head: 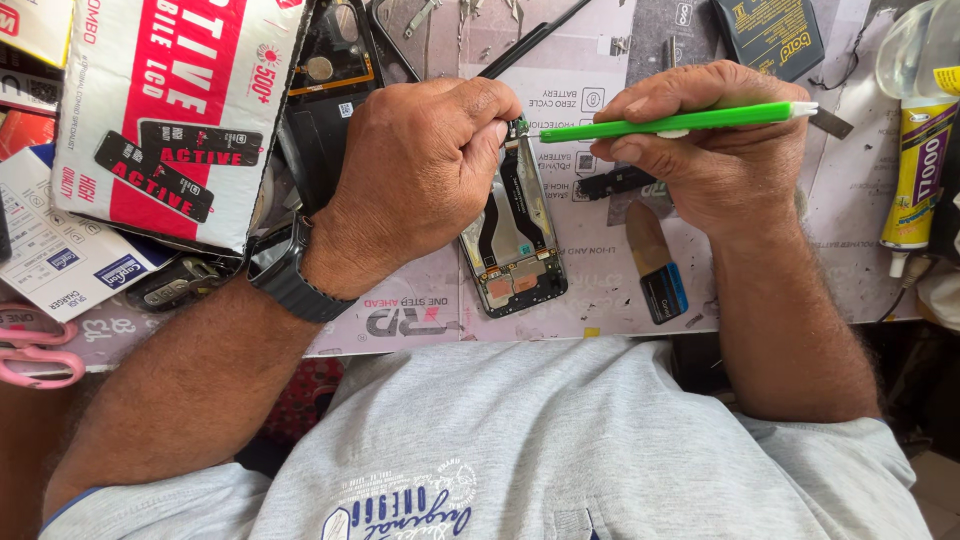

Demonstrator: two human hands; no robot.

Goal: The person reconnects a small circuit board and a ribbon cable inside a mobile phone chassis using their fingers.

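An opened phone [513, 245] with its back removed is pinned flat on the bench [600, 300], just in front of the person's chest. Its upper end is covered and pressed by the left hand [415, 170], whose grip is closed on the phone's edge. A green screwdriver [670, 121] is held level in the closed grip of the right hand [700, 150], its tip set against the phone's top corner. A glue tube [920, 180] lies far right

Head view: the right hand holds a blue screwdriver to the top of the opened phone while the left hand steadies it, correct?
Not quite. In the head view the screwdriver in the right hand is green, not blue. Its tip does meet the top of the opened phone, which the left hand steadies.
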